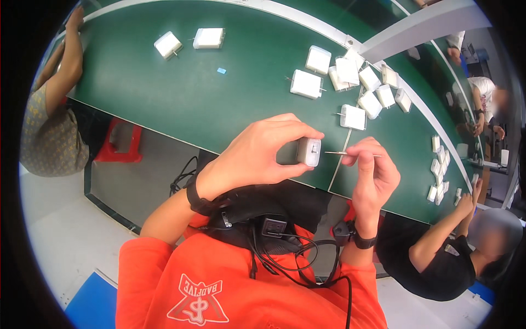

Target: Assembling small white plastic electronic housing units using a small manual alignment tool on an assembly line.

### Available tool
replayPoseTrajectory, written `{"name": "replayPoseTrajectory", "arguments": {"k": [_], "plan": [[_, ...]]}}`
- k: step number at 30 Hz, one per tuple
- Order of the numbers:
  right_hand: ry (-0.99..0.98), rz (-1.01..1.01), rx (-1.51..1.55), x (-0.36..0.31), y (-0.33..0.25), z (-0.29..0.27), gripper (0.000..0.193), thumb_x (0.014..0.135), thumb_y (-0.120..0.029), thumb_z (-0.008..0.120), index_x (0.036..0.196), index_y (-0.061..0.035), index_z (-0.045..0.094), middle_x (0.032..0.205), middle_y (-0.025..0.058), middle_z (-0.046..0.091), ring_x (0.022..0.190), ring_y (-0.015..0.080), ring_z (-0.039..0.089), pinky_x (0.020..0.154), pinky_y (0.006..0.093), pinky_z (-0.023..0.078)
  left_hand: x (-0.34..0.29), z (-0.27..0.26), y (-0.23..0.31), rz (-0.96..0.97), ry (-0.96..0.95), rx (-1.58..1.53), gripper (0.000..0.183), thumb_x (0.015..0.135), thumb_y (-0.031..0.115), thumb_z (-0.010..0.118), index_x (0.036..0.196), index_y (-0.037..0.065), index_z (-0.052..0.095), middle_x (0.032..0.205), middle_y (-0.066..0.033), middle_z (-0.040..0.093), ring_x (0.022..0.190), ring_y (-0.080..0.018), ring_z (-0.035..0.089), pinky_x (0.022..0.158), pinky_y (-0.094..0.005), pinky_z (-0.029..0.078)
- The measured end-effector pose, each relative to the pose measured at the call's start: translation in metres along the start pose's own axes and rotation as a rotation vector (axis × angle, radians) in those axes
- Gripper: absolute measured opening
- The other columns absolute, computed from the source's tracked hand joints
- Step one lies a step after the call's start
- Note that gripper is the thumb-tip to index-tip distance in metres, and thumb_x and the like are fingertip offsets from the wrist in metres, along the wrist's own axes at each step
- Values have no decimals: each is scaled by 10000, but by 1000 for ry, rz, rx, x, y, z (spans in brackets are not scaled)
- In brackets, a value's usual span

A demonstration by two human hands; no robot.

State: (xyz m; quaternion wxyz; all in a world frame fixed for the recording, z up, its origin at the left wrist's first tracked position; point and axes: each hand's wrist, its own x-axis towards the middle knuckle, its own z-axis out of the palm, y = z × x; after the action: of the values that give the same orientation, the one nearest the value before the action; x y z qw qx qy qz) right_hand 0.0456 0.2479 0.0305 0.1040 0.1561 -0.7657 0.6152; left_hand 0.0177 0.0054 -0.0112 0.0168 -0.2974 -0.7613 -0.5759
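Between the thumb and fingers of my left hand (255, 151) is a small white block-shaped plastic case (309, 152), its end face with a small dark slot turned to the right. My right hand (372, 172) pinches a thin metal tool (335, 153); its tip points left at the slotted end, with a small gap between them. Whether the tool has one prong or two, I cannot tell. Beyond my hands, a similar white case (352, 117) with thin wires sticking out lies on the green table (137, 82).
Several white cases (347, 71) are heaped at the table's far right, and two more, one of them a white case (209, 38), lie far left. A blue scrap (221, 71) lies between. Co-workers sit at both sides. A red stool (120, 143) stands below the table's left edge.
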Motion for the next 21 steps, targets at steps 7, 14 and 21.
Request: {"name": "replayPoseTrajectory", "arguments": {"k": [7,14,21], "plan": [[-66,-72,-120,3,2,10,85,1062,-26,730,1044,41,778,910,112,803,807,191,708,720,321,547,0,0,0,13,15,-1,512,783,69,935,1272,31,788,1111,-119,786,1033,-294,764,931,-384,621],[-79,-53,-48,3,4,6,58,1044,-1,735,1042,28,785,903,115,808,804,195,705,733,324,537,0,0,2,4,13,3,509,787,64,932,1273,28,785,1115,-118,787,1035,-293,764,929,-387,623],[-72,-48,-34,4,9,10,85,1056,-18,730,1047,44,787,919,121,807,815,193,705,746,320,549,0,0,2,-3,7,0,497,790,65,930,1265,27,785,1119,-119,789,1041,-293,767,928,-386,625]]}}
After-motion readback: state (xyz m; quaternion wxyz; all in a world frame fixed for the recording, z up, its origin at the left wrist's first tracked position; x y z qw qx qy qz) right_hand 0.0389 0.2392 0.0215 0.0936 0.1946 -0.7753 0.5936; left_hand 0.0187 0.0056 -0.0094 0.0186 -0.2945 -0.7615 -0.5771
